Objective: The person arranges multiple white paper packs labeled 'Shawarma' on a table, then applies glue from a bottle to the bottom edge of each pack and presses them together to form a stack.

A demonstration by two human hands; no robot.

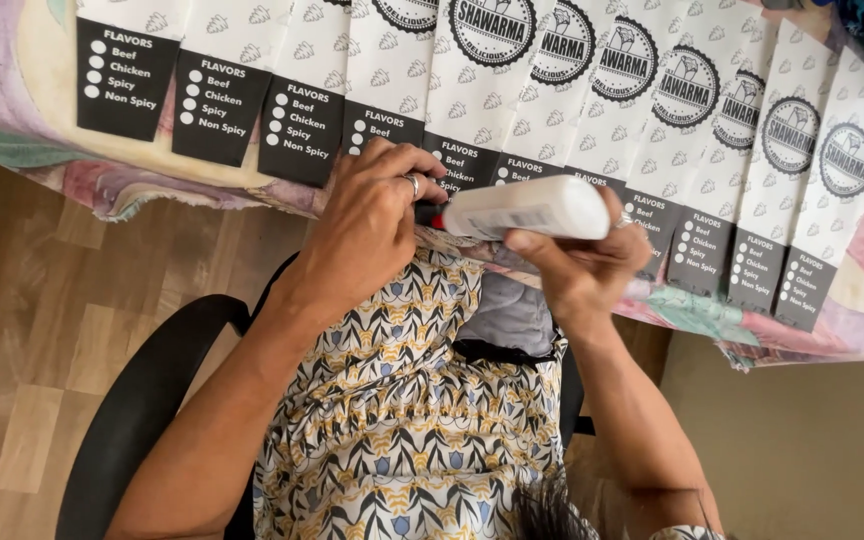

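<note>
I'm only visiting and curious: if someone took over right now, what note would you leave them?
Left hand: fingers at the red cap end of the glue bottle.
Right hand: holds the bottle on its side over the lap.
Paper sleeves lie overlapped in a row on the table.
Done: sleeves laid out.
Left: whether any glue is on them cannot be told.

Wood-plank flooring (32,330) is filling the left of the frame; a black chair (142,400) is curving across the lower left, a pastel-covered table (852,310) spanning the top.
</note>
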